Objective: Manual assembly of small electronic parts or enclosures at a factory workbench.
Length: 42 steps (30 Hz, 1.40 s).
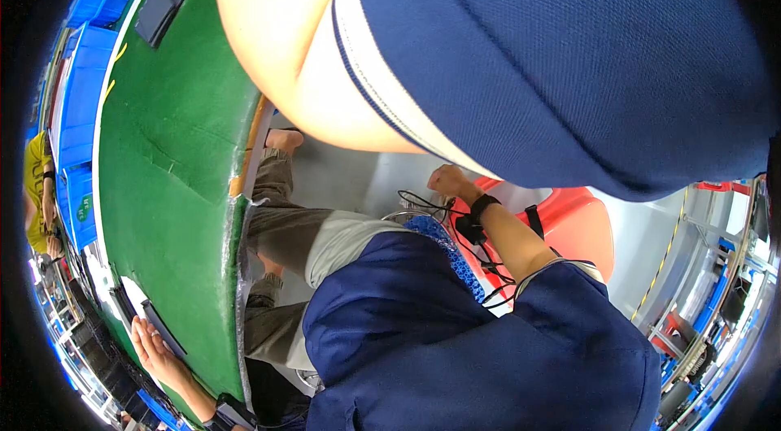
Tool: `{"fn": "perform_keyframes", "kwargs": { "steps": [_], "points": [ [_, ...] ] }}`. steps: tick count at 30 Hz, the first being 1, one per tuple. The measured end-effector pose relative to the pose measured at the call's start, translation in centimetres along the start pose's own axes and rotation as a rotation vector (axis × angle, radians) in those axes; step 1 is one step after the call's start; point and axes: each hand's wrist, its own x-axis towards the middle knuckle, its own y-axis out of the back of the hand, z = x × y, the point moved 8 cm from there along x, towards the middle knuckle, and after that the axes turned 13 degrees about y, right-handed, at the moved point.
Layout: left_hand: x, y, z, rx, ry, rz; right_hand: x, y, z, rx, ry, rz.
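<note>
My left hand (154,350) lies flat with its fingers stretched out by the table's lower left edge, next to a dark flat bar (164,327). A black device (233,411) is strapped at that wrist. My right hand (451,180) hangs beside the red plastic seat (582,228), with its fingers curled in. Whether anything is inside them is hidden. That wrist wears a black band (483,205), and black cables (493,267) loop below the forearm. A blue textured piece (455,256) shows beside my shirt.
A green-topped table (179,146) spans the left, with a black tablet-like device (158,16) at its far end. Blue bins (88,93) line its outer side. Another person's navy sleeve (561,57) and bare arm fill the top. A person in yellow (37,187) is at far left.
</note>
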Motion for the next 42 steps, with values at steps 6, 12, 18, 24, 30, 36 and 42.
{"fn": "perform_keyframes", "kwargs": {
  "steps": [6,12,18,24,30,36,42],
  "points": [
    [-1.7,-0.3,0.9,-0.109,0.134,0.059,-1.4,-3.7,-5.9,0.974,-0.358,-0.358],
    [-3.3,-1.2,1.5,-0.093,0.120,0.025,-3.4,-10.9,-0.9,0.002,-0.204,-0.480],
    [-7.7,0.8,2.3,0.090,0.100,0.071,-2.7,-12.3,-0.9,-0.001,-0.154,-0.606],
    [-11.4,3.6,1.3,0.165,0.189,0.129,-4.0,-11.9,-0.2,-0.213,-0.081,-0.675],
    [-13.9,5.5,-0.7,0.179,0.241,0.153,-3.4,-12.5,2.4,-0.316,0.018,-0.543],
    [-13.9,4.8,-2.1,0.157,0.131,0.165,-3.3,-17.0,-3.6,-0.345,0.131,-0.481],
    [-14.1,5.5,-2.3,0.183,0.162,0.257,-2.8,-19.5,-4.4,-0.288,0.186,-0.465]
  ]
}}
